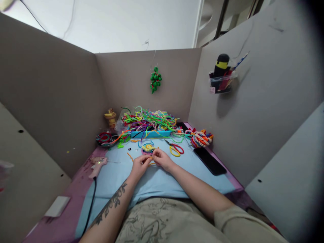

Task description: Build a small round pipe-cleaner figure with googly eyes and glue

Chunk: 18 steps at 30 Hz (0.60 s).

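Orange fuzzy stem [152, 164] is pinched betw. L hand [141, 165] & R hand [162, 159], approx. crosswise; yellow-pink coiled fuzzy piece [147, 148] is seen just beyond on blue-covered desk [162, 185], R hand nearer.

Over the counter [193, 173] at right, passage is free left of the phone [210, 161]. Farther, scissors [172, 145] and blue tray [164, 134] obstruct.

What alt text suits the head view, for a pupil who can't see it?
Left hand and right hand hold an orange strip above a blue cloth. Behind is a tray of bright strips; scissors and phone lie right.
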{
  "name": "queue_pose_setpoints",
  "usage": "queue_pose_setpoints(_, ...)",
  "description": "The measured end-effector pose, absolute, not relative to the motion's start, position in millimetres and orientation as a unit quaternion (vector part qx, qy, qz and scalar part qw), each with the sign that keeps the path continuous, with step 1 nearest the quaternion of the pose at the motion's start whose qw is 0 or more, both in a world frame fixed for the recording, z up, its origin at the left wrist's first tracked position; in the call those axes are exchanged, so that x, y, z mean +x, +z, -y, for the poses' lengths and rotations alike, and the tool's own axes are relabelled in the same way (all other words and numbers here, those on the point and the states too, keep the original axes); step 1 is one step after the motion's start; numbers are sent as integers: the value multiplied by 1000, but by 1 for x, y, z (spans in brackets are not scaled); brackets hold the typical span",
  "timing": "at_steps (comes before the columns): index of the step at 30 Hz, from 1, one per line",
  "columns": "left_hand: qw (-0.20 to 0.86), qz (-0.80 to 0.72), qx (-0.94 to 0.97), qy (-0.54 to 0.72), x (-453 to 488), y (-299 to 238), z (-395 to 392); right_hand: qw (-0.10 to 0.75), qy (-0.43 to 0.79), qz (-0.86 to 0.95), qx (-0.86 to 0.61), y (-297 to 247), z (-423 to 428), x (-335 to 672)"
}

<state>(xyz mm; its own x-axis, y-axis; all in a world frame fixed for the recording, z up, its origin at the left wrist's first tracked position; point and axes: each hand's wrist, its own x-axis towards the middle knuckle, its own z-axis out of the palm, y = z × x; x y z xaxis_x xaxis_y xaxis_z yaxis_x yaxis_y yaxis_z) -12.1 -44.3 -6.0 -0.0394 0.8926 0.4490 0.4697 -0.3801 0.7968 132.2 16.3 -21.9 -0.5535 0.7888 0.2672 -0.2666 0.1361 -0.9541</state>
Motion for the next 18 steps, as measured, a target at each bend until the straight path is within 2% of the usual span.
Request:
queue_pose_setpoints(3, 213, -525, 656, 499, -11, -6, 44, 477, 520, 668, -234, -20, -15, 131)
queue_pose_setpoints(10, 265, -522, 630, 509, -12, -5, 41, 492, 296, 791, -210, -11, -3, 140)
queue_pose_setpoints(18, 274, -528, 652, 470, -15, -7, 42, 487, 241, 819, -185, -13, -6, 141)
